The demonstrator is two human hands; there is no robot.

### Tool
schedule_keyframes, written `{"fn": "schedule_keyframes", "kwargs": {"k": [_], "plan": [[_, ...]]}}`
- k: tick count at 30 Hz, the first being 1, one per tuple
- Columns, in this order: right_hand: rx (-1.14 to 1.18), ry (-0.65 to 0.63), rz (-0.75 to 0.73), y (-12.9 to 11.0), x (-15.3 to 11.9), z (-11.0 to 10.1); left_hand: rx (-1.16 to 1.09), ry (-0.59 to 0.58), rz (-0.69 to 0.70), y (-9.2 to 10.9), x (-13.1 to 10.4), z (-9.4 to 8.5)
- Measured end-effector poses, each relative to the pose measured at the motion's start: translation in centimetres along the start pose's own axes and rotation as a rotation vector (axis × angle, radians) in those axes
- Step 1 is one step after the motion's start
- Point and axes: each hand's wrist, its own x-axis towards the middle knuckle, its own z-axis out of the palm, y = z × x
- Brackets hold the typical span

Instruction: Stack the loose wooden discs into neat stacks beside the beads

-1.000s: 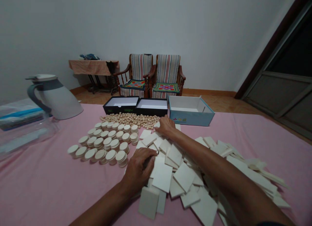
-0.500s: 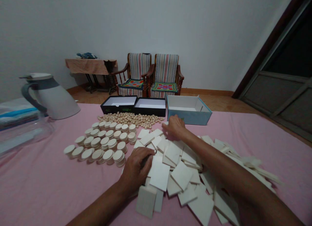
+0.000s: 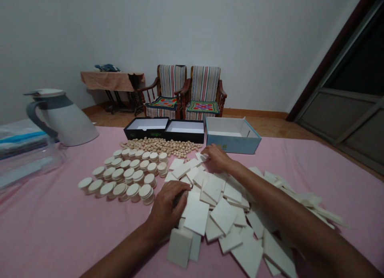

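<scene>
My right hand point(image 3: 216, 159) is at the far edge of a heap of pale square wooden tiles point(image 3: 223, 216). Its fingers pinch one small square tile point(image 3: 200, 157), tilted at the fingertips. At the heap's left edge, my left hand point(image 3: 168, 204) rests with its fingers curled in towards the thumb. What lies inside that curl, if anything, is hidden. Left of this hand stand rows of stacked round wooden discs point(image 3: 132, 176). Beyond the discs lies a spread of small wooden beads point(image 3: 162, 147).
Two black boxes with white insides point(image 3: 146, 134) and a light blue box point(image 3: 234, 145) stand along the far edge. More wooden pieces point(image 3: 312, 206) lie right of my right forearm. A grey-white jug point(image 3: 70, 124) and a clear plastic bag point(image 3: 27, 158) are at the left.
My right hand has shifted slightly right and down, and the small tile at its fingertips now shows more. My left hand has stayed where it was.
</scene>
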Motion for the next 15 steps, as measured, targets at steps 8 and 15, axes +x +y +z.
{"fn": "schedule_keyframes", "kwargs": {"k": [8,15], "plan": [[-0.018,-0.075,-0.072,-0.7,1.5,1.9,0.015,0.004,0.011,0.0,-0.1,0.0],[0.016,-0.039,0.065,-1.0,1.4,0.5,0.011,-0.006,0.014,-0.4,-0.2,0.1]]}}
